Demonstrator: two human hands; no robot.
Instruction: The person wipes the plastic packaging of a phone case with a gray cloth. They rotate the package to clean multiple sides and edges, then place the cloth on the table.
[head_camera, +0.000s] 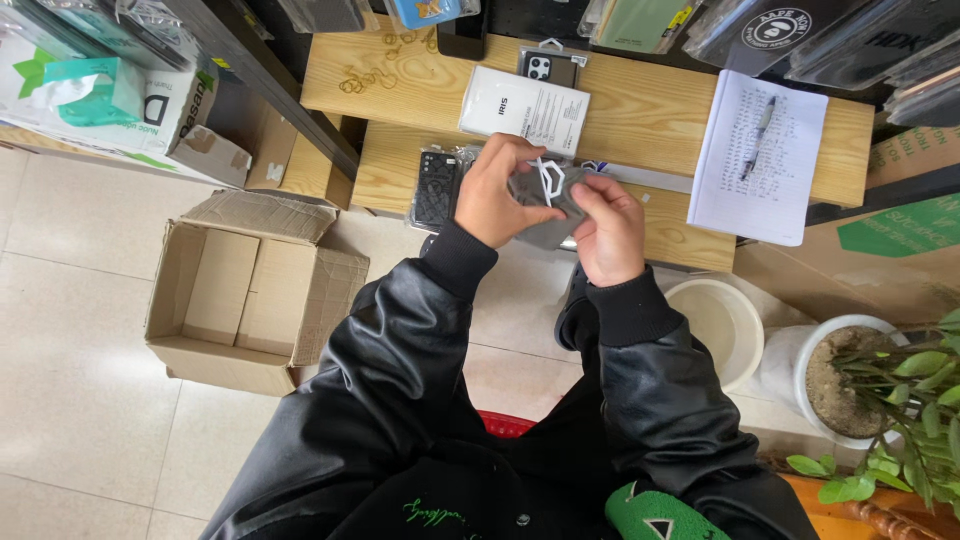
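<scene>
Black shiny jacket sleeves (400, 350) fill the bottom of the view, both arms reaching up to the wooden bench (640, 110). Left hand (497, 192) and right hand (607, 228) both grasp one grey phone case (545, 205) held in the air just above the bench's lower front board, thumbs on top, a white hanger tab (548, 178) showing between the fingers. Step looks like fitting or freeing that tab on the case; next move probably needs a firm pinch from one hand while the other steadies the case. Counts: one dark patterned case (436, 187) lying on the bench just beside the left hand, one white flat box (525, 108) on the upper board, one boxed case (550, 66) behind it, one written notepad (757, 155) with one pen (758, 135) on it. On the floor: one open cardboard box (245, 290) left, one white bucket (718, 325), one potted plant (880, 385) right.
</scene>
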